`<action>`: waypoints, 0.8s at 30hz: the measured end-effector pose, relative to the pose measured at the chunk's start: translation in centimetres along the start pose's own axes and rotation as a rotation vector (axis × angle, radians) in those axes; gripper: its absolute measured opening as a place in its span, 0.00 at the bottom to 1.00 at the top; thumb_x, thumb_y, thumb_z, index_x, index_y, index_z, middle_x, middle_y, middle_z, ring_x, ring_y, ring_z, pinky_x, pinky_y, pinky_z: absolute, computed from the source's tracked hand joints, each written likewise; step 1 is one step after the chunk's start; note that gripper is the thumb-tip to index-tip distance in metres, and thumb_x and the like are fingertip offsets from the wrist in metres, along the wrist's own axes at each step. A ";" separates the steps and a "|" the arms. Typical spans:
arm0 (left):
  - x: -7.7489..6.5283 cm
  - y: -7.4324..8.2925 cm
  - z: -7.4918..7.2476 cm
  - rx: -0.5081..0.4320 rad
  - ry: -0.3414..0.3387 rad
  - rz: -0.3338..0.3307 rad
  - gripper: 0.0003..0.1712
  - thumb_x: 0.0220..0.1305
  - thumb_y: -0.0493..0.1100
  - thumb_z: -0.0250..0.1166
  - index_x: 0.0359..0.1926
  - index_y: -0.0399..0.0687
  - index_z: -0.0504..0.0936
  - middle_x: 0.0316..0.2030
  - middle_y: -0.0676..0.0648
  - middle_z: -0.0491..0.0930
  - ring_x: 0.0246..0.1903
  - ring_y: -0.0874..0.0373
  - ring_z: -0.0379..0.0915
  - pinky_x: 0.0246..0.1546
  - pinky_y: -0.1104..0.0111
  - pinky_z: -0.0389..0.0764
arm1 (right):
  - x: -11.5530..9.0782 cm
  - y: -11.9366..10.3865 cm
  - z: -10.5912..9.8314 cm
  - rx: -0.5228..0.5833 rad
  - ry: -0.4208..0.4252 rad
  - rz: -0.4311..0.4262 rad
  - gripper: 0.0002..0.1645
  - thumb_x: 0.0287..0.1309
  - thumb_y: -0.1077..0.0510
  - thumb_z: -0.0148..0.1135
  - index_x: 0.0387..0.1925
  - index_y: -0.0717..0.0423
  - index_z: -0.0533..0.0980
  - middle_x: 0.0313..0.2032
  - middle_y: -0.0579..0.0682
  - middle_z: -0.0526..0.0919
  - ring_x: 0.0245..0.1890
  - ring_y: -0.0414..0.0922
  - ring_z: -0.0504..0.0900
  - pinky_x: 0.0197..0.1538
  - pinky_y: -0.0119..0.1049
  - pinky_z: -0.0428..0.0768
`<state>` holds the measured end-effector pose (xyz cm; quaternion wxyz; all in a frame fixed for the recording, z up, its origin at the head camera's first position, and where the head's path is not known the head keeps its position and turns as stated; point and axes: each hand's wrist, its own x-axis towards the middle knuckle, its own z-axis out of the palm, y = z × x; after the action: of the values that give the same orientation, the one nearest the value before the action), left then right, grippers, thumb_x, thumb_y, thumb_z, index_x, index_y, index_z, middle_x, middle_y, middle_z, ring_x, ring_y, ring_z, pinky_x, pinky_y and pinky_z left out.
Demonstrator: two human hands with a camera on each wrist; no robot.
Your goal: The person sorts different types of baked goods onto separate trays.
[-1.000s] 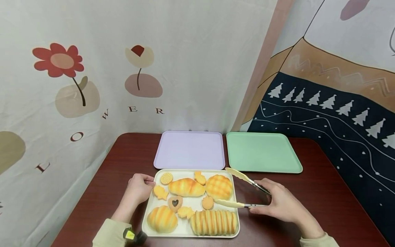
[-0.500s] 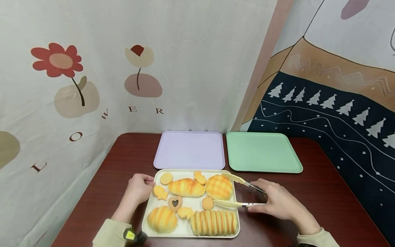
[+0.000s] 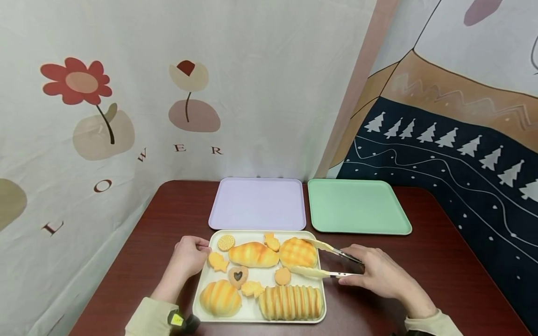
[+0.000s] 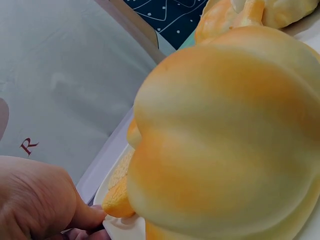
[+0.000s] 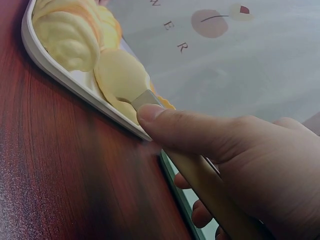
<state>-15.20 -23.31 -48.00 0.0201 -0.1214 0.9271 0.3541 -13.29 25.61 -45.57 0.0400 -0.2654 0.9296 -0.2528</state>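
My left hand pinches the left rim of the cream-white tray. In my right hand is a pair of tongs with pale yellow tips and metal arms. The tips lie either side of a round crosshatched bun at the tray's back right. Whether both tips press on it, I cannot tell. Near the lower tip is a small round cookie. In the right wrist view, the thumb lies along the tongs' handle. A striped bun fills much of the left wrist view.
Also on the tray are a long loaf, a ridged loaf, a heart cookie and several small biscuits. Behind it lie a lilac tray and a green tray on the dark red table, near the curtain.
The tongs have moved slightly left and their tips have come closer together around the crosshatched bun. My left hand stays at the tray rim.
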 end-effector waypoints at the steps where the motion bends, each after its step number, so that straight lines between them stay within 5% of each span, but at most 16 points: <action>1: 0.0 0.0 0.0 0.000 -0.001 0.001 0.07 0.65 0.36 0.68 0.41 0.36 0.89 0.31 0.48 0.85 0.38 0.50 0.81 0.43 0.54 0.82 | 0.0 0.0 0.0 -0.001 0.004 -0.007 0.39 0.57 0.29 0.74 0.61 0.47 0.82 0.51 0.38 0.85 0.44 0.36 0.82 0.46 0.40 0.83; 16: -0.1 -0.1 0.1 0.006 0.003 0.004 0.07 0.66 0.36 0.68 0.41 0.37 0.89 0.31 0.48 0.85 0.39 0.49 0.80 0.43 0.55 0.81 | 0.2 0.1 -0.5 0.041 0.070 -0.103 0.32 0.59 0.39 0.78 0.60 0.49 0.82 0.46 0.39 0.85 0.38 0.39 0.82 0.39 0.33 0.80; 24: -0.2 0.0 0.0 0.006 0.004 0.010 0.07 0.66 0.36 0.68 0.41 0.37 0.89 0.31 0.48 0.85 0.39 0.49 0.81 0.43 0.54 0.81 | 0.7 0.0 -1.1 0.054 0.050 -0.084 0.33 0.61 0.39 0.77 0.62 0.48 0.81 0.49 0.40 0.85 0.39 0.40 0.82 0.38 0.33 0.79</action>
<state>-15.04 -23.31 -47.99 0.0170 -0.1174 0.9288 0.3510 -14.10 25.81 -44.59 0.0133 -0.2968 0.9112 -0.2855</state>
